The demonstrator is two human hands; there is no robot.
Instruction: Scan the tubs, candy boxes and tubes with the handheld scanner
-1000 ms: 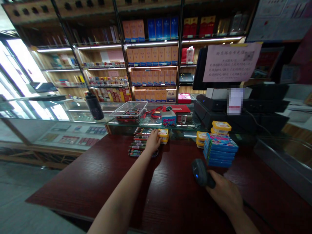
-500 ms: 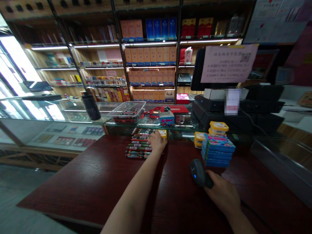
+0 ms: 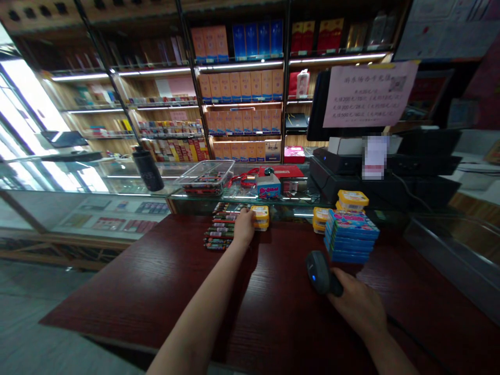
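My right hand (image 3: pixel 361 302) is wrapped around the handle of a black barcode scanner (image 3: pixel 318 272) with a small blue light, held over the dark red-brown table. At the table's back edge my left hand (image 3: pixel 244 225) has its fingers bent and close together. They reach over the right end of a row of patterned pencils (image 3: pixel 219 230); what is under the fingertips is hidden. Just right of this hand stands a small stack of yellow boxes (image 3: pixel 260 217), close beside it.
A stack of blue boxes (image 3: pixel 351 237) stands right, with yellow boxes (image 3: pixel 321 220) behind it. On the glass counter are a clear plastic tub (image 3: pixel 207 177), a small pink-and-blue box (image 3: pixel 268 186) and a black bottle (image 3: pixel 147 169). A clear bin (image 3: pixel 457 260) edges the right side.
My left hand has moved slightly left, uncovering more of the yellow boxes on its right. My right hand and the scanner stay nearly in place.
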